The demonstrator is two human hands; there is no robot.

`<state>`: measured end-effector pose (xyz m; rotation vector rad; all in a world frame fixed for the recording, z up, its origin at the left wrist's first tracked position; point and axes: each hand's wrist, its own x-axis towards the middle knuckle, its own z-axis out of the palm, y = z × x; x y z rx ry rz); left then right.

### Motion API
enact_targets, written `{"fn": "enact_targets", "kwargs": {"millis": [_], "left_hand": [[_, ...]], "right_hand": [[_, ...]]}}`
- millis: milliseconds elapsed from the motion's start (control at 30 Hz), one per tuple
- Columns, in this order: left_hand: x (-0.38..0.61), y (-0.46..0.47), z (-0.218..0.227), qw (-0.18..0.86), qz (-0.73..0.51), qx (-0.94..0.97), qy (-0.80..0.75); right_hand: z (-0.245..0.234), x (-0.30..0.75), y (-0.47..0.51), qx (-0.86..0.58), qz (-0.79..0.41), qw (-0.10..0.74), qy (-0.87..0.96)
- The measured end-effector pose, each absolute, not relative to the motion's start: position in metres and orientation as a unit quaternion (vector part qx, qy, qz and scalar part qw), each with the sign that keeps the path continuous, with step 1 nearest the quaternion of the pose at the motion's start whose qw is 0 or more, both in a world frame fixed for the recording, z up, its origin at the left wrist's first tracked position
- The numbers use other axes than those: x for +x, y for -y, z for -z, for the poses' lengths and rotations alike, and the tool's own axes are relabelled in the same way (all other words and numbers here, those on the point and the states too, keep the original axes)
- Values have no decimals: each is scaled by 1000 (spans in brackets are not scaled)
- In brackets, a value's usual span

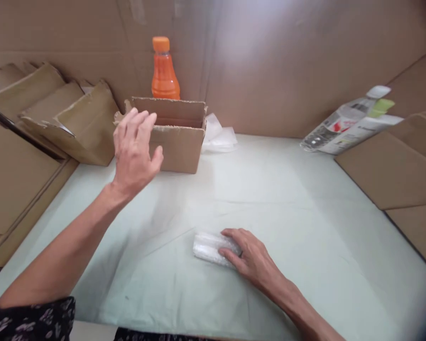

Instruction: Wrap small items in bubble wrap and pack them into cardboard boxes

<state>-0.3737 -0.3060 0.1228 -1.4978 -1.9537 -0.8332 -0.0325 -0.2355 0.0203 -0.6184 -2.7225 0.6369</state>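
Observation:
Near the front of the cloth-covered table, my right hand is closed round the right end of a small roll wrapped in bubble wrap. What lies inside the wrap cannot be made out. My left hand is raised, fingers stretched and thumb apart, in front of the left end of an open-topped cardboard box. Whether its fingertips touch the box's torn rim, I cannot tell. The left hand covers part of the box's front.
An orange bottle stands behind the box, with crumpled white sheets at its right. More cardboard boxes stand at the left. At the back right a clear plastic bottle leans beside a cardboard piece. Cardboard walls close off the back.

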Motion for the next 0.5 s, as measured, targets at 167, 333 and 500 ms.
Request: {"fn": "enact_targets", "kwargs": {"millis": [167,333,500], "left_hand": [[-402,287,-127,254,284,-573,726],[-369,337,-119,281,298,-617,672],[-327,396,-124,262,280,-640,666]], "right_hand": [[-27,-29,220,-236,-250,148,927],[-66,-22,189,-291,-300,160,894],[-128,-22,173,-313,-281,276,864]]}}
